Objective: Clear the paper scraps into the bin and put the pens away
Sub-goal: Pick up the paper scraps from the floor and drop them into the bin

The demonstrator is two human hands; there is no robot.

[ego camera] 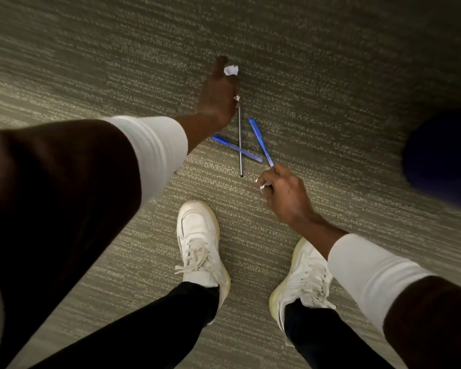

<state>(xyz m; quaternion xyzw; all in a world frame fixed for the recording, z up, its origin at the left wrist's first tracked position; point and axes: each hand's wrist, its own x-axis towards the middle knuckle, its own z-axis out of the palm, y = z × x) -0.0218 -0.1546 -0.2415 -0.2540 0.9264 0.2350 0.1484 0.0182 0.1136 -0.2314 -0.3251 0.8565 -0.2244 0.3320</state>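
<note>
On the carpet lie three pens: a thin dark pen [240, 145] and two blue pens [236, 148] [260, 142], crossing one another. My left hand [218, 97] reaches out over the top of the thin pen. It pinches a crumpled white paper scrap [230, 70] at its fingertips, and a smaller white bit [236, 98] shows at its lower fingers. My right hand [285, 193] is curled just below the pens with a small white scrap [262, 186] in its fingers. Its fingertip touches the lower end of the right-hand blue pen.
My two white shoes [200, 243] [301, 278] stand on the striped grey-green carpet [330, 75] just below the pens. A dark blue rounded object [439, 155], blurred, sits at the right edge.
</note>
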